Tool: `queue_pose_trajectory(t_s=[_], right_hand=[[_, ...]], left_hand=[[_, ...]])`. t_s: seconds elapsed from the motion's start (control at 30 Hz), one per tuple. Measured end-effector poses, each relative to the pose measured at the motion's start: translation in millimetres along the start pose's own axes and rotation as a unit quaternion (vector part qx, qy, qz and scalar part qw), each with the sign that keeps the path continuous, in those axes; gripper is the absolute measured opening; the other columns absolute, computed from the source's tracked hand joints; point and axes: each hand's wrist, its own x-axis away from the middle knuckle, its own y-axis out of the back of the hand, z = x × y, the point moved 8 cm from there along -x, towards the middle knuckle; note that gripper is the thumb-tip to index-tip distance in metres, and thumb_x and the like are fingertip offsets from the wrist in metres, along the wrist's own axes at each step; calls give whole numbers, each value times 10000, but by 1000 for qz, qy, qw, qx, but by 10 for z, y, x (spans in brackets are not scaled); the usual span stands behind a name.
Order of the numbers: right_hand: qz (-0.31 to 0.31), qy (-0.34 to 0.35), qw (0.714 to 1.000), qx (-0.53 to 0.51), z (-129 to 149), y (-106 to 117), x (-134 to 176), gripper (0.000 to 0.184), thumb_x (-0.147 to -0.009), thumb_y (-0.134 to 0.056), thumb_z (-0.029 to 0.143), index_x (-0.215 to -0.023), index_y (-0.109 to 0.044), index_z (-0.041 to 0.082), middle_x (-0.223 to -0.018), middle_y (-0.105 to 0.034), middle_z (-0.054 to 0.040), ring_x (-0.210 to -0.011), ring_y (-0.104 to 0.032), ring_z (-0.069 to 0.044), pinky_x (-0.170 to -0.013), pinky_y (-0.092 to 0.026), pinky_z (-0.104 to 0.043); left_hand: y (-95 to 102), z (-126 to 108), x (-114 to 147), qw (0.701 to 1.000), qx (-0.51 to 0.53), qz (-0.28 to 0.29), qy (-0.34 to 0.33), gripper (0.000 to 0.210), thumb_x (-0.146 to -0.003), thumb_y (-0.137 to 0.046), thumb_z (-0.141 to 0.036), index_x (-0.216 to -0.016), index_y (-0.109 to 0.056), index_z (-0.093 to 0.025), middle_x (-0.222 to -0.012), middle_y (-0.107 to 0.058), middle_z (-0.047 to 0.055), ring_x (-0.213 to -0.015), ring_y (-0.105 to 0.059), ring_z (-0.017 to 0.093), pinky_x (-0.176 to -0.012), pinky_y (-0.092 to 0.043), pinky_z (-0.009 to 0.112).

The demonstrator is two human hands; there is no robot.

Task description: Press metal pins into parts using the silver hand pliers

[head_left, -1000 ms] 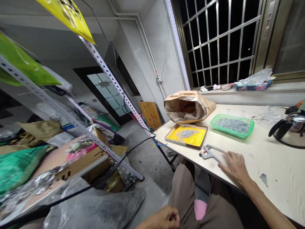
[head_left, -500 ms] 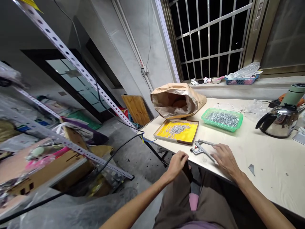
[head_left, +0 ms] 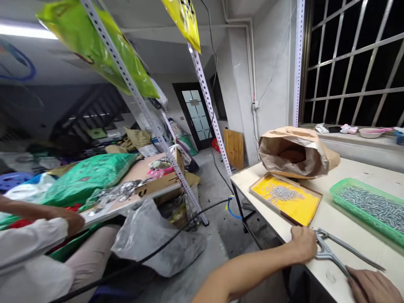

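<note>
The two-handled metal pliers [head_left: 327,253] lie near the edge of the pale tabletop [head_left: 375,172], head toward the yellow-lined tray [head_left: 306,207], handles spread apart. The person's left hand [head_left: 304,245] is curled right at the head; from where I stand I can't make out whether its fingers close on the metal. The right hand [head_left: 377,286], partly out of view, is at the end of the nearer handle, its grip hidden too. I'd judge the tool fairly heavy, stiff and hardly fragile, its bare grey handles perhaps slick. The sound hold is around both handles toward their ends, fingers clear of the pivot. The small metal pins [head_left: 282,192] heaped in the tray look hard, light and apt to roll.
</note>
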Motion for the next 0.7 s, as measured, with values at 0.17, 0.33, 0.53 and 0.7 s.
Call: queue_pose_trajectory(t_s=[0.17, 0.33, 0.53, 0.7], right_hand=[[13, -66, 998, 4, 92, 172, -91, 264, -754, -485, 328, -966, -596, 441, -670, -666, -39, -596, -603, -300, -601, -404, -490], [74, -31, 995, 61, 297, 254, -251, 193, -825, -443, 294, -912, -616, 303, -707, -650, -38, -651, -598, -238, -700, -413, -415], [138, -69, 982, 108, 371, 325, -337, 231, -873, -391, 203, -902, -619, 229, -755, -620, -33, -741, -550, -191, -810, -362, -369], [178, -117, 973, 85, 412, 341, -385, 221, -870, -391, 174, -872, -610, 207, -787, -614, -34, -768, -514, -185, -853, -331, -369]], left_hand=[[-47, -63, -19, 999, 21, 37, -34, 361, -692, -620, -183, -1047, -683, -161, -1001, -683, 169, -993, -631, 298, -791, -486, 348], [-48, -49, 71, 999, 13, -1, -42, 327, -735, -560, -192, -1032, -683, -129, -1001, -679, 174, -1005, -628, 284, -834, -484, 346], [-93, 63, 90, 992, 47, 119, -19, 234, -725, -605, -213, -908, -707, -110, -795, -704, 111, -762, -670, 213, -688, -523, 271], [-122, 87, 84, 985, 55, 142, -81, 214, -802, -535, -220, -861, -706, -104, -761, -696, 92, -732, -666, 187, -680, -518, 256]])
